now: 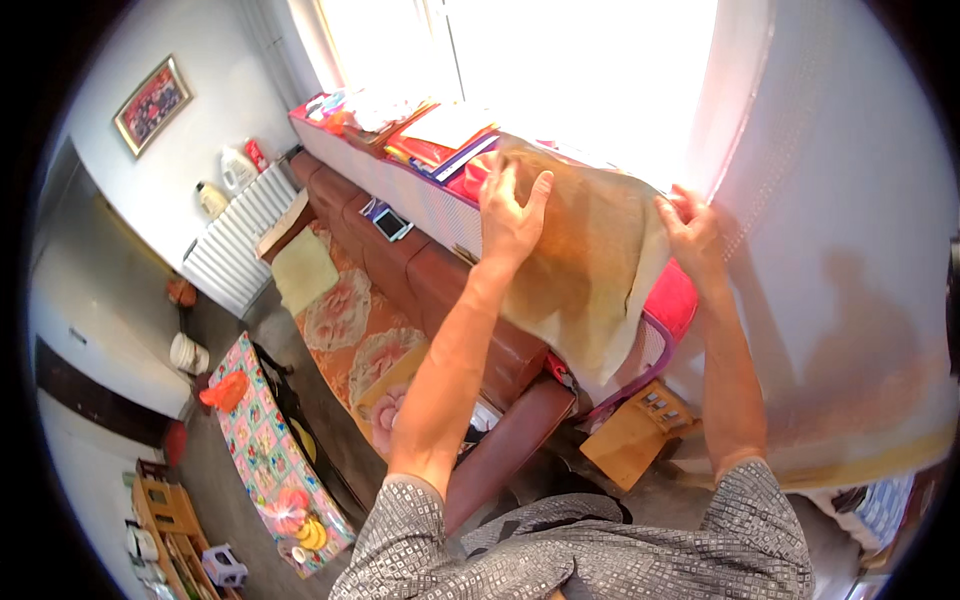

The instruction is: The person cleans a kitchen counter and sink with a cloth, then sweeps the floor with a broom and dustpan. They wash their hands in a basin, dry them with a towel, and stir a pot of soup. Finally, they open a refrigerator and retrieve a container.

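Note:
A tan and cream cloth (585,255), lit from behind by the window, hangs in front of me over the end of a mesh-sided long ledge. My right hand (691,229) pinches its right upper edge between thumb and fingers. At the cloth's left upper edge is my left hand (514,214), thumb spread away from the fingers. The fingertips there are blurred, and whether they touch the cloth is unclear. Beneath the cloth's right side, a bright pink rounded thing (671,300) shows. Left of my left hand lies a pink-red cloth bundle (478,174).
Books and folders (446,146) lie along the ledge. A phone (391,223) rests on the brown leather sofa (525,349) below. A wooden chair (637,435) stands under the cloth, near the wall. Bananas (311,534) are on a low table with a flowered cover (259,442).

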`<state>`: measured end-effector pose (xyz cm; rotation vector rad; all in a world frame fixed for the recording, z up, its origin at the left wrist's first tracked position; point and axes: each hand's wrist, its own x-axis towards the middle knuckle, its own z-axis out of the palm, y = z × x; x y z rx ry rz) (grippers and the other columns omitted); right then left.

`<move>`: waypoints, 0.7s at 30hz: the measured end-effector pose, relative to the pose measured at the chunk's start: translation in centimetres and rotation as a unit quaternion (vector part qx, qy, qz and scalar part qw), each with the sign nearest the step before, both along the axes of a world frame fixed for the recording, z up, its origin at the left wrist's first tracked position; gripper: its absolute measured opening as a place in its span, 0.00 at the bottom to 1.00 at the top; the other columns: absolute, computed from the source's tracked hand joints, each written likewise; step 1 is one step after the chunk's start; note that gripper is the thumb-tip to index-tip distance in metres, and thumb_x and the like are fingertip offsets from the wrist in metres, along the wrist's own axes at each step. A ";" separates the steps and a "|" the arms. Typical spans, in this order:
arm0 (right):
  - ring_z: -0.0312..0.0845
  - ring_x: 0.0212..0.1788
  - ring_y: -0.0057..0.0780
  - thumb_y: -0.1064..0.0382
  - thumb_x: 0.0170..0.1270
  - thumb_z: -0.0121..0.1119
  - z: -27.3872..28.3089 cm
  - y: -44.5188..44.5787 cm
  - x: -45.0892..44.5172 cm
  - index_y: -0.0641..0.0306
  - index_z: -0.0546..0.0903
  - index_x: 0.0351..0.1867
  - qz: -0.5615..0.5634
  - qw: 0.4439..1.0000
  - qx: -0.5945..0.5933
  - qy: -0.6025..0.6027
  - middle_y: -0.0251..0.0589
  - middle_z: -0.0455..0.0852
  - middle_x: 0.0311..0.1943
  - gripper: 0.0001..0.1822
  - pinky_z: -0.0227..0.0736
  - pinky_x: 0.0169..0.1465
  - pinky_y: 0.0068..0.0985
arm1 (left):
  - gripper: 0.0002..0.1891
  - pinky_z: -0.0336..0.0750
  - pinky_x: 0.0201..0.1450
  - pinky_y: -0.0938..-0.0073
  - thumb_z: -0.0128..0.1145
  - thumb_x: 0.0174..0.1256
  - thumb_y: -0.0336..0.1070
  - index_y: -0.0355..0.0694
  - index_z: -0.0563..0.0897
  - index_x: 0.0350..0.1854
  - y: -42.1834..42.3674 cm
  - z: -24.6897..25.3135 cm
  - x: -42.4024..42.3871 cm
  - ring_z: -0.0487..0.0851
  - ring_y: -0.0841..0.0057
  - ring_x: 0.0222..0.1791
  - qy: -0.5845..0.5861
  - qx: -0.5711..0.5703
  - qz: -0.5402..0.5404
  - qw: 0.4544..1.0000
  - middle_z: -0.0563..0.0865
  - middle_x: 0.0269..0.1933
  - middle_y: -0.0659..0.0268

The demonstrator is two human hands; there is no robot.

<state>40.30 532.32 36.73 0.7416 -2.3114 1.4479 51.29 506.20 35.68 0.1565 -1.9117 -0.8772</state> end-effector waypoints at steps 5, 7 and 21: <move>0.83 0.63 0.34 0.64 0.75 0.63 -3.0 1.1 4.7 0.72 0.81 0.65 0.002 0.992 -0.126 -0.014 0.49 0.87 0.60 0.21 0.75 0.68 0.32 | 0.20 0.79 0.62 0.59 0.65 0.74 0.43 0.30 0.86 0.54 -1.6 -6.1 6.4 0.85 0.54 0.61 -0.014 -0.036 0.054 0.998 0.88 0.57 0.46; 0.84 0.59 0.32 0.71 0.76 0.60 -4.2 0.7 10.7 0.73 0.83 0.58 0.034 0.983 -0.180 -0.020 0.48 0.88 0.56 0.14 0.76 0.66 0.27 | 0.16 0.80 0.62 0.61 0.66 0.73 0.39 0.33 0.86 0.55 -0.9 -12.5 11.5 0.86 0.56 0.60 -0.041 0.122 0.051 0.990 0.89 0.57 0.48; 0.87 0.55 0.37 0.58 0.80 0.58 -15.7 -8.8 29.8 0.66 0.79 0.64 0.506 0.475 -0.033 -0.719 0.49 0.89 0.55 0.19 0.80 0.65 0.49 | 0.14 0.84 0.58 0.71 0.66 0.76 0.37 0.31 0.88 0.55 13.3 -24.4 45.5 0.90 0.73 0.49 0.003 0.652 0.144 0.744 0.93 0.49 0.59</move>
